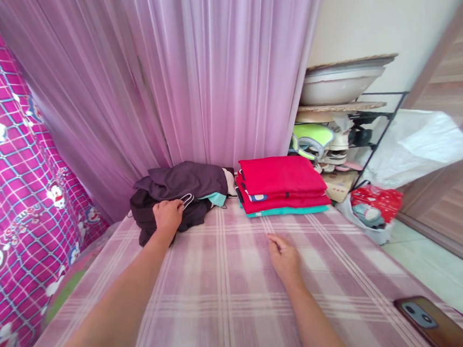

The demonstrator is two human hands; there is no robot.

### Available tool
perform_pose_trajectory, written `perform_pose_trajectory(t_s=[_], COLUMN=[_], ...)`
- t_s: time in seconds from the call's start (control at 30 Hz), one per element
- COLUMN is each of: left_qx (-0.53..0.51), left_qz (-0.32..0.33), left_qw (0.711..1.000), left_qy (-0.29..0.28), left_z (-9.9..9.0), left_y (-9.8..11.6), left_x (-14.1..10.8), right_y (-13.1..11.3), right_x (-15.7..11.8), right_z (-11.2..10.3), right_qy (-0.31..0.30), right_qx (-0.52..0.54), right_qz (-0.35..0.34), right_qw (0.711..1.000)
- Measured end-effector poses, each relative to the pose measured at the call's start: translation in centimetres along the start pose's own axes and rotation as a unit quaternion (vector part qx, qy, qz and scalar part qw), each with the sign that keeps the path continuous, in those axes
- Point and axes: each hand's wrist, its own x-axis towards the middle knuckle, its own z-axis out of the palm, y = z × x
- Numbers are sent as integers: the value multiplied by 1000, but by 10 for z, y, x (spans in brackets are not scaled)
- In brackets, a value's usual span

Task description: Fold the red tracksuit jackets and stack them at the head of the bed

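A heap of dark clothes [191,179] lies at the back left of the plaid-covered surface [225,282], with a bit of teal cloth [217,197] showing at its right side. My left hand [169,214] is at the front of the heap, its fingers closed at a white looped cord or wire [187,200]. To the right sits a neat stack of folded clothes, red [282,174] on top and teal [291,210] at the bottom. Just in front of this stack, my right hand [284,255] rests with curled fingers; what they hold, if anything, is hidden.
A phone [434,320] lies at the front right edge. Behind the surface hangs a purple curtain [223,77], and a pink patterned cloth [17,187] hangs at left. A rack [398,107] with basins [339,85] and shoes stands at right, beside bags [376,204].
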Motion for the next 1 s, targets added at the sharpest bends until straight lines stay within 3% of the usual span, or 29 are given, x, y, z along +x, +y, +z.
perform_pose_trajectory(t_s=[0.1, 0.27, 0.43, 0.63, 0.87, 1.0], left_qx=[12, 13, 46, 98, 71, 7], left_qz=[22, 69, 22, -14, 20, 74], left_qw=[1000, 997, 999, 993, 997, 996], left_qy=[-11, 24, 2, -72, -28, 39], left_z=[-3, -2, -3, -3, -28, -53], left_y=[0, -5, -22, -38, -37, -49], left_x=[-1, 6, 36, 57, 49, 18], right_y=[0, -1, -2, -2, -4, -3], right_x=[0, 0, -1, -1, -1, 0], right_z=[0, 0, 0, 1, -1, 0], right_qy=[0, -6, -8, -8, -10, -9], right_qx=[-3, -9, -13, -18, -15, -4], right_qz=[1, 2, 5, 2, -5, 1], right_qw=[1000, 1000, 1000, 1000, 1000, 1000])
